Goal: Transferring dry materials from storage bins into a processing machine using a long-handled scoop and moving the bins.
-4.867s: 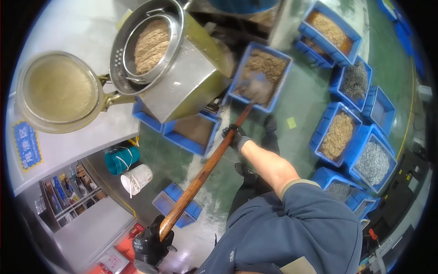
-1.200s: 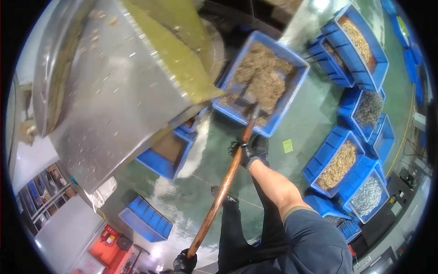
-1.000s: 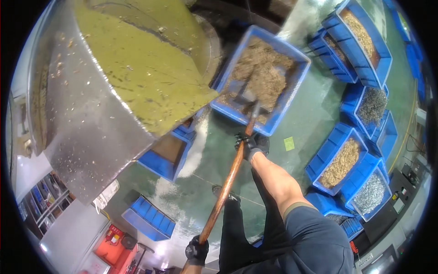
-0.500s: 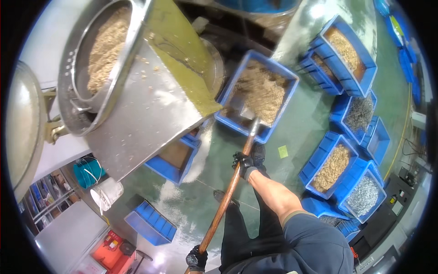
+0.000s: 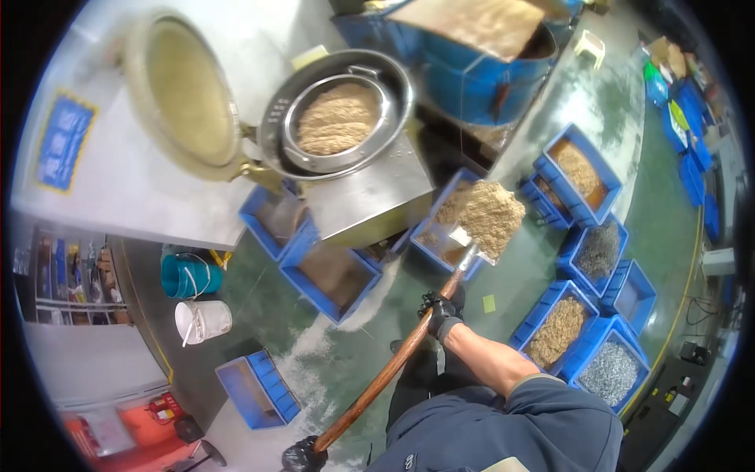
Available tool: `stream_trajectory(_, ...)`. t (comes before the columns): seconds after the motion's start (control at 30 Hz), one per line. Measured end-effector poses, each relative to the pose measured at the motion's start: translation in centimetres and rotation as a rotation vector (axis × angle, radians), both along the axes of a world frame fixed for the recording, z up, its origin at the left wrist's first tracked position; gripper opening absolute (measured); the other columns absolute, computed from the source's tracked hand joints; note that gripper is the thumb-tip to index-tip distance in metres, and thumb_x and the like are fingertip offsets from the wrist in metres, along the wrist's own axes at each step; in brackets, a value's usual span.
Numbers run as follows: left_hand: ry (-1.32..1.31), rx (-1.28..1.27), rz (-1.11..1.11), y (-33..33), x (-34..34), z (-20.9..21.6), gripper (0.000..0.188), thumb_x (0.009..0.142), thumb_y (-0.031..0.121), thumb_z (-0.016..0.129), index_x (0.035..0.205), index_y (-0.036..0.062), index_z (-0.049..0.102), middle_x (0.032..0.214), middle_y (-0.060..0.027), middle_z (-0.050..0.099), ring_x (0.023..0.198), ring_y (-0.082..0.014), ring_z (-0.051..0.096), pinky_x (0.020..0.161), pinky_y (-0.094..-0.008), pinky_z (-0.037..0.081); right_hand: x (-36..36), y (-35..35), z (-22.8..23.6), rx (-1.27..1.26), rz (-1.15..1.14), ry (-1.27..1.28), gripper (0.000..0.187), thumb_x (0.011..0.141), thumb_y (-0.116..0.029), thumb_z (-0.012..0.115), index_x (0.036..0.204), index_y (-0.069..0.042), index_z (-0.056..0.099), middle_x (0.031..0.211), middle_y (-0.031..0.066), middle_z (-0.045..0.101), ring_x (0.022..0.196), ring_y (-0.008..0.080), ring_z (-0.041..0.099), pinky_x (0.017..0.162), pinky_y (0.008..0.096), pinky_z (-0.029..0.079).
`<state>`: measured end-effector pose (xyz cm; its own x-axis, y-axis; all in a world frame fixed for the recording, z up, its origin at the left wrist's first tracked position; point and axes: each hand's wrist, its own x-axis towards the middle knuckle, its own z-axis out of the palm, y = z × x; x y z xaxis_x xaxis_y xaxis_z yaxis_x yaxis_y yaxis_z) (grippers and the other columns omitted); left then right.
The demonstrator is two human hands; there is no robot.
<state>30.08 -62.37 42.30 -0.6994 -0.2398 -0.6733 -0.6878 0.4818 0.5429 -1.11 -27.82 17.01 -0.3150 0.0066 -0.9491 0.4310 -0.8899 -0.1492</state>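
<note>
A shovel (image 5: 389, 366) with a long wooden handle runs slantwise up from the lower left. My left hand (image 5: 305, 454), in a black glove, is closed round the handle's rear end. Farther up, just behind the metal socket, my right hand (image 5: 440, 311) grips it in a black glove. A heap of tan, crumbly material (image 5: 491, 216) covers most of the blade, above the right side of a blue bin (image 5: 421, 240). More of the same stuff lies in that bin. Ahead and left, a round steel machine bowl (image 5: 271, 145) holds tan material, its lid (image 5: 189, 98) swung up.
Blue bins (image 5: 519, 326) with tan chunks and grey metal bits stand on the right. A large blue drum (image 5: 487, 82) is at the back. Left are a teal bucket (image 5: 179, 275), a white bucket (image 5: 206, 321) and a tilted blue bin (image 5: 258, 389). White powder streaks the green floor (image 5: 472, 346).
The shovel blade has come up out of the bin with a heap on it. My left hand has moved lower and left. The view has shifted, showing the whole machine bowl and lid.
</note>
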Motion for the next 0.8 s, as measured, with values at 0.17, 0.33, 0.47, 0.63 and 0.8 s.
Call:
stream_trajectory(0.17,-0.068,-0.748,-0.689,0.6,-4.9,12.7,0.015,0.076,0.031,0.066,0.086,0.0206,0.07,0.064,-0.0069,0.066,0.059,-0.0288,0.065,0.056,-0.0427,0.052,1.8,-2.9,10.6,0.049,0.018,0.175,0.01,0.085,-0.008,0.056,0.076,-0.008,0.051,0.061,0.008,0.05,0.045,0.0219,0.046,0.042,0.0339,0.041)
stream_trajectory(0.33,0.213,-0.782,-0.671,-3.7,-3.3,15.7,0.02,0.069,0.032,0.07,0.083,0.0172,0.072,0.066,-0.0091,0.065,0.059,-0.0293,0.064,0.056,-0.0418,0.051,3.7,-2.4,7.4,-0.07,0.14,0.296,0.022,0.09,-0.021,0.047,0.072,-0.009,0.053,0.061,0.0081,0.05,0.057,0.0228,0.052,0.055,0.0351,0.046)
stream_trajectory(0.47,0.156,-0.718,-0.661,-4.9,-4.4,19.1,0.022,0.067,0.031,0.07,0.084,0.0173,0.072,0.067,-0.0076,0.066,0.062,-0.0282,0.065,0.059,-0.0403,0.052,4.1,-3.7,9.6,0.113,0.283,0.412,0.019,0.087,-0.021,0.046,0.077,-0.007,0.054,0.07,0.009,0.055,0.066,0.0265,0.054,0.062,0.0402,0.049)
stream_trajectory(0.63,0.348,-0.728,-0.707,-5.7,-6.2,20.0,0.021,0.064,0.026,0.073,0.083,0.0166,0.073,0.068,-0.0069,0.067,0.062,-0.0275,0.066,0.059,-0.0387,0.053,2.9,-3.0,10.8,-0.252,0.125,0.289,0.015,0.086,-0.02,0.049,0.077,-0.009,0.054,0.072,0.0078,0.055,0.062,0.0243,0.053,0.06,0.0352,0.048)
stream_trajectory(0.8,0.27,-0.67,-0.67,-6.0,-8.2,20.8,0.019,0.066,0.028,0.073,0.082,0.0164,0.074,0.069,-0.0067,0.068,0.062,-0.0272,0.066,0.058,-0.0384,0.053,0.7,-4.4,20.9,-0.117,0.183,0.265,0.02,0.088,-0.02,0.054,0.069,-0.014,0.05,0.062,0.0019,0.049,0.057,0.0175,0.049,0.054,0.0312,0.043)
